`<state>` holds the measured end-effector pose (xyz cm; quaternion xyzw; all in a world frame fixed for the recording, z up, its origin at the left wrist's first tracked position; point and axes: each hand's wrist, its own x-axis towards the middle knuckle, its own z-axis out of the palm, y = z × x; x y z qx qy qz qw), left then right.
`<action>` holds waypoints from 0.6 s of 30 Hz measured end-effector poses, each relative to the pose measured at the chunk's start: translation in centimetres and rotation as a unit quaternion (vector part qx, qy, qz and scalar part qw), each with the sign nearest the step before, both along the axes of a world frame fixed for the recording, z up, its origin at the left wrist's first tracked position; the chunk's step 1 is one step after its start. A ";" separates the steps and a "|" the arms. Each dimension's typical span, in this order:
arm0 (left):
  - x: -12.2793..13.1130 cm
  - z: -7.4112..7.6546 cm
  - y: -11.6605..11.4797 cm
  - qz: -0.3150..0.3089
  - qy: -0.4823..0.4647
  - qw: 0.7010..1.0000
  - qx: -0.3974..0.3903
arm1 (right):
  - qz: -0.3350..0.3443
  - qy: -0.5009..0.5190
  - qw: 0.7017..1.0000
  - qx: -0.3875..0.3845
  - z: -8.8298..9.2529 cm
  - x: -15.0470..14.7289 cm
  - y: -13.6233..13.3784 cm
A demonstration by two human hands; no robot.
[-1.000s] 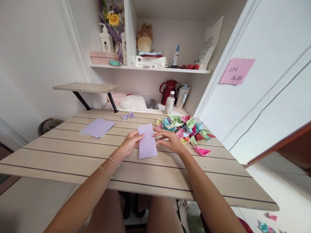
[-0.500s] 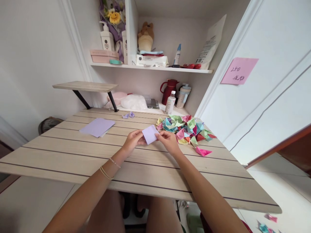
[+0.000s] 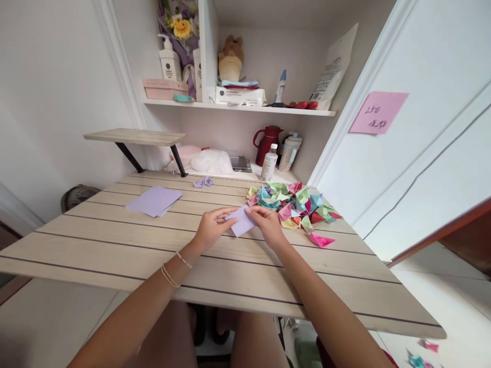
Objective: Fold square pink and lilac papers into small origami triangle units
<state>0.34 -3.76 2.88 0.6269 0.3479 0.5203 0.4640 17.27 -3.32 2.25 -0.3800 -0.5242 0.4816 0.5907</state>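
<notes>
In the head view, both hands are on one purple paper, held between them just above the desk. The left hand pinches its left side, thumb on top; the right hand grips the upper right corner, thumb also on top. The hands are near each other but apart, with the paper bridging them, its near corner pointing towards the body. The fingers beneath are mostly hidden, so I can't tell whether the layers meet exactly.

The step in hand looks like folding or creasing. To do it well, let one hand pin the matched edges while the other thumb runs outward along the fold, pressing evenly. Corners should be squared before any hard press, since a skewed crease in thin paper is difficult to undo. Resting the paper on the desk just below the hands would give firmer backing.

The pile of folded shapes sits just beyond the right hand, so that elbow room is tight; left of the left hand, well apart, lies the purple stack.
</notes>
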 end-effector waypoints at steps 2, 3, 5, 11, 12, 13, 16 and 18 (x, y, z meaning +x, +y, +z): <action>0.0 0.0 0.0 0.005 0.000 1.000 0.009 | 0.007 0.020 1.000 -0.012 -0.1 0.0 0.1; 0.0 0.0 0.0 0.008 0.001 1.000 0.010 | 0.012 0.027 0.999 -0.016 -0.1 0.0 0.1; 0.0 -0.1 0.0 0.011 0.002 1.000 0.011 | 0.017 0.035 0.999 -0.021 -0.1 -0.1 0.1; 0.1 -0.2 0.0 0.007 -0.008 1.000 0.002 | 0.011 0.030 0.999 -0.023 0.0 -0.1 0.0; 0.1 -0.2 0.0 0.009 -0.007 1.000 0.002 | 0.011 0.031 0.999 -0.023 0.0 -0.1 0.0; 0.1 -0.2 -0.1 0.011 -0.005 1.000 0.003 | 0.011 0.032 0.999 -0.022 0.0 -0.1 0.0; 0.1 -0.1 -0.2 0.018 0.005 1.000 0.010 | 0.004 0.026 0.999 -0.022 -0.1 -0.1 0.1; 0.0 0.0 -0.2 0.021 0.012 0.999 0.023 | -0.004 0.018 1.000 -0.021 -0.1 -0.1 0.1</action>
